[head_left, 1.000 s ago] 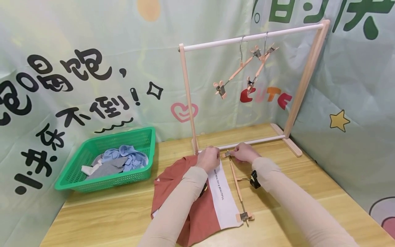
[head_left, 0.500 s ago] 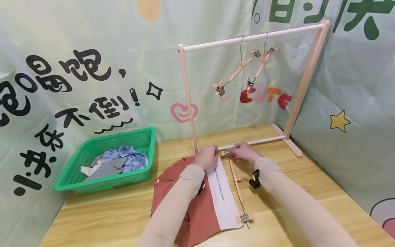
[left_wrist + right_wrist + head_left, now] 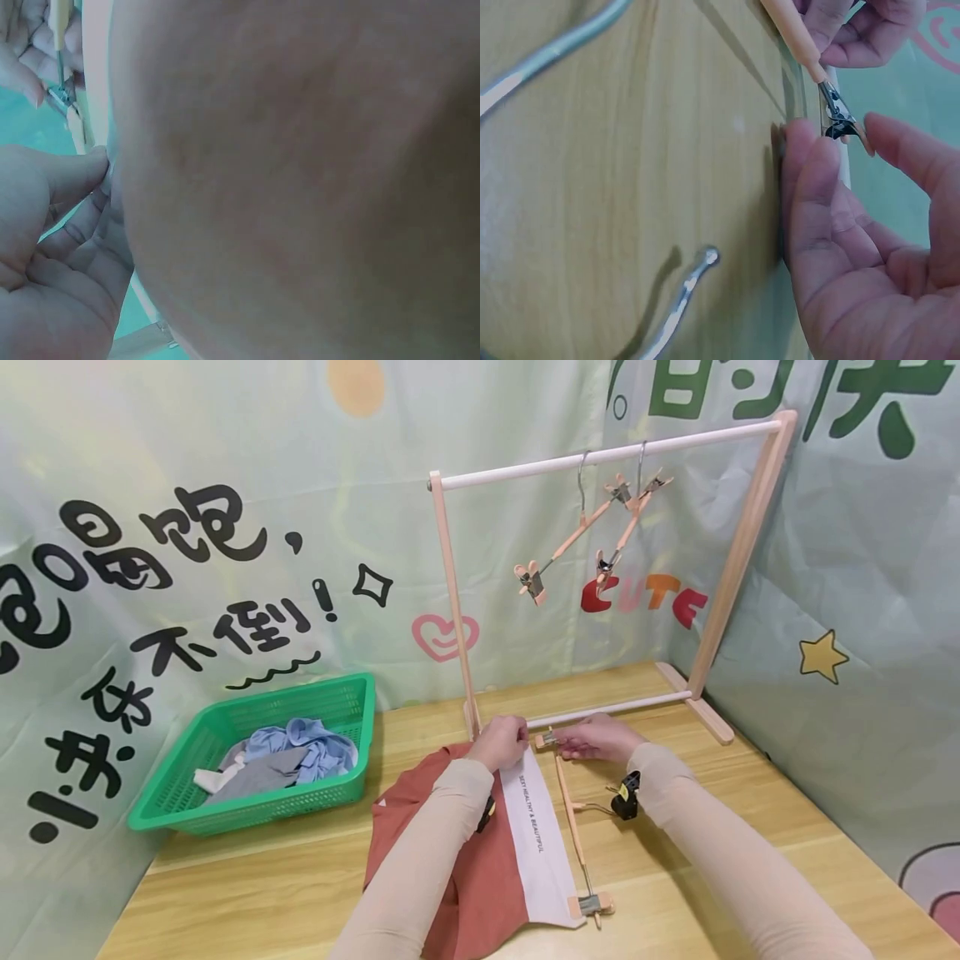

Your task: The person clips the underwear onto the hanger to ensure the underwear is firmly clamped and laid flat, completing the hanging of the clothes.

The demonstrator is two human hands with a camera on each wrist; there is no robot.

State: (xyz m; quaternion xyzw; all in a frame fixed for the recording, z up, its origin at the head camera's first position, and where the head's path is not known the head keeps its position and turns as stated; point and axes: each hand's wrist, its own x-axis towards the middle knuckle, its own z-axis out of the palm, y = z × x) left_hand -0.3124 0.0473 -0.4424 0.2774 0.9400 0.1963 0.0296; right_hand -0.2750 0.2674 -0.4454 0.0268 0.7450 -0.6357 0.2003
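Note:
A rust-red garment (image 3: 491, 868) with a white printed waistband (image 3: 534, 843) lies flat on the wooden table. My left hand (image 3: 501, 743) pinches the far end of that waistband between thumb and fingers. Just right of the band lies a clip hanger (image 3: 572, 814), its bar along the band and its hook pointing right. My right hand (image 3: 598, 739) pinches the handles of its far clip (image 3: 840, 126), thumb on one side and fingers on the other. The near clip (image 3: 591, 905) overlaps the near corner of the waistband. Palm skin fills most of the left wrist view.
A wooden rack (image 3: 448, 585) stands behind the hands, with two clip hangers (image 3: 577, 535) on its top rod (image 3: 517, 470). At the left, a green basket (image 3: 172, 785) holds blue, grey and white clothes (image 3: 300, 747). Printed cloth (image 3: 300, 427) walls the back and sides.
My right hand has turned slightly and spread more around the far clip. The left hand keeps its pinch on the waistband. The head view has shifted a little.

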